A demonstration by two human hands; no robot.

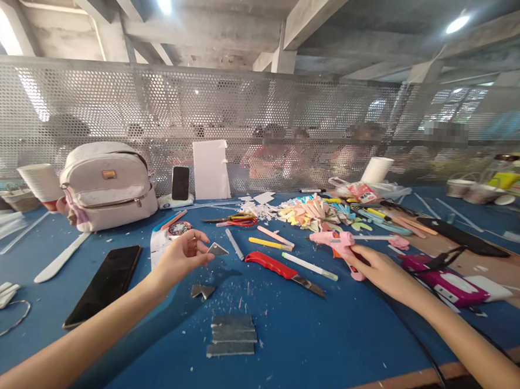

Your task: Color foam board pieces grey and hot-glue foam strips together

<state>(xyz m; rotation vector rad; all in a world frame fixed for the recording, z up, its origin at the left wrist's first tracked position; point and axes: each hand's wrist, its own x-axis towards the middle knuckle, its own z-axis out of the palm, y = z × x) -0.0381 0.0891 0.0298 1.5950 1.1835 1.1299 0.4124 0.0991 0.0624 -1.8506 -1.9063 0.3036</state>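
My left hand (189,250) pinches a small grey triangular piece (218,249) above the blue table (320,356). On the right, my right hand (381,271) is wrapped round the handle of a pink hot glue gun (334,241), whose nozzle points left. Below my left hand lies a dark notched scrap (203,291). Several dark grey strips (234,335) are laid side by side near the front. Between the hands rest a red-handled knife (277,268), a white marker with a green end (309,266), a yellow pen (270,244) and a grey pen (234,244).
A large phone (103,286) and a white backpack (108,188) are at left. Scissors (234,219) and a heap of coloured paper scraps (312,211) lie farther back. A purple device (448,282) sits at right, with a black cord (410,330) nearby. A perforated metal screen (180,119) stands behind.
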